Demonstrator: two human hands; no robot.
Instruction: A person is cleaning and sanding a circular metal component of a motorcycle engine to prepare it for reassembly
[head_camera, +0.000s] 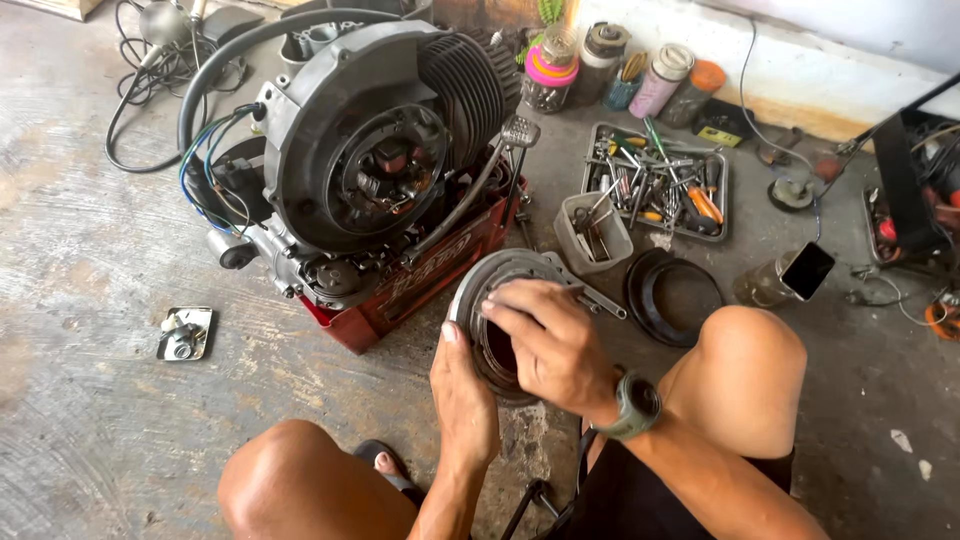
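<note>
Bare knees frame the bottom of the view, with a sandalled foot (385, 468) on the concrete floor (90, 300) between them. Just above, the left hand (462, 392) cups the lower rim of a round metal flywheel (497, 300), thumb pressed against its edge, while the right hand (545, 338), watch on the wrist, curls its fingers over the top and into the dark hollow. Both hands grip the flywheel, which stands tilted on the floor before the knees. A steady hold from the left hand seems wise here, letting the right fingers work inside without the rim rolling. Close behind it sits a red crate (420, 280) bearing a grey engine (380, 150), near enough to crowd the hands. A black rubber ring (672, 300) lies to the right, a small tin (186, 333) to the left. Farther back stand a tool tray (655, 180) and jars (600, 70).
</note>
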